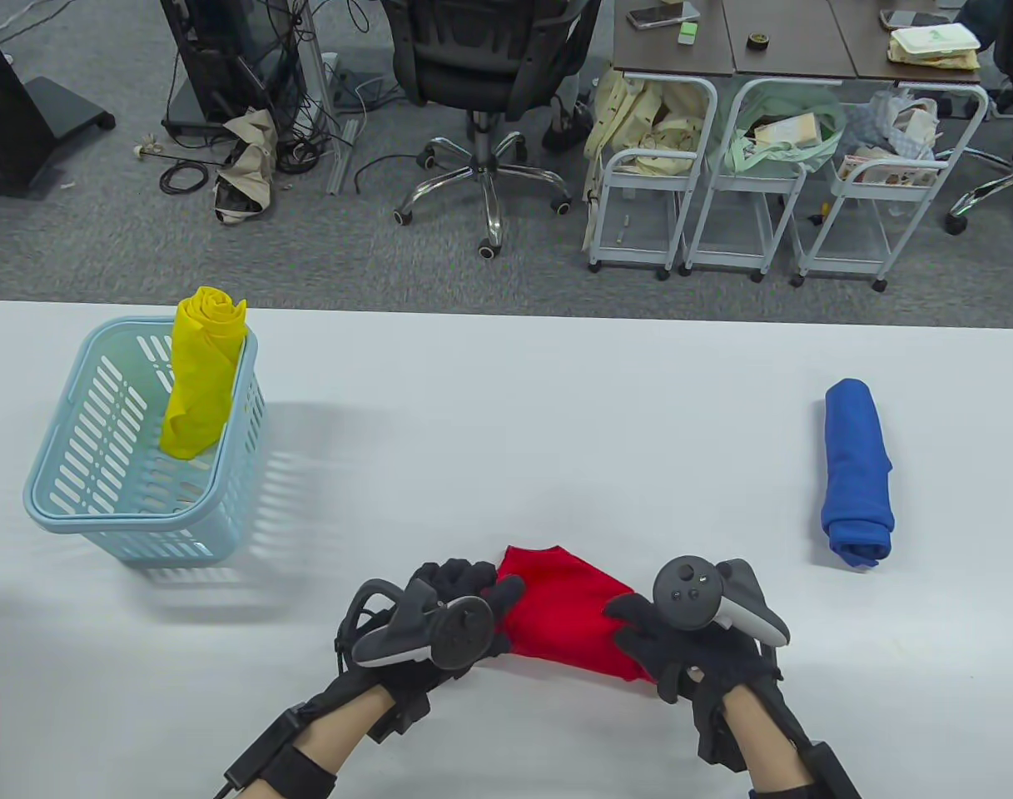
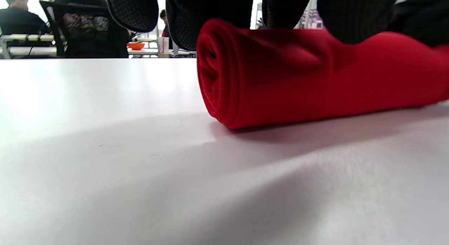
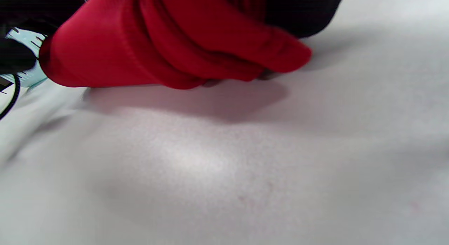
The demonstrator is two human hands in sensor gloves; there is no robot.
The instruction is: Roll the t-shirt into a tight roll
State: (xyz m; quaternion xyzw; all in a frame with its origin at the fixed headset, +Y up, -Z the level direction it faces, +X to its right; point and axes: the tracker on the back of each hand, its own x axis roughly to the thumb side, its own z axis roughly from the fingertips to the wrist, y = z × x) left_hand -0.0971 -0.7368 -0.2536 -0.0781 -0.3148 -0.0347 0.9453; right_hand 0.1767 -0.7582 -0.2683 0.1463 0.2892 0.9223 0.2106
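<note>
The red t-shirt (image 1: 574,617) lies near the middle of the surface's near edge, already wound into a thick roll; the left wrist view shows its spiral end (image 2: 214,69) and the roll resting flat on the white surface (image 1: 506,433). The left hand (image 1: 448,612) sits at the roll's left end with its fingers (image 2: 210,17) curved down over the top of the cloth, and the right hand (image 1: 681,641) covers the right end, where the right wrist view shows layered folds bunched under the black glove and a loose red corner (image 3: 280,55) poking out toward the surface. Both hands appear to be gripping the shirt, though whether the right thumb is tucked beneath the cloth is hard to tell from these angles. This looks like the closing stage of rolling: the bulk is wound, and the right end is less neat than the left. The next move probably calls for an even press from both hands, drawing that loose corner in so the roll tightens evenly along its length. Farther off, a blue roll (image 1: 857,473) lies toward the right edge, and a yellow roll (image 1: 202,370) stands in a light blue basket (image 1: 98,499) near the left edge.
</note>
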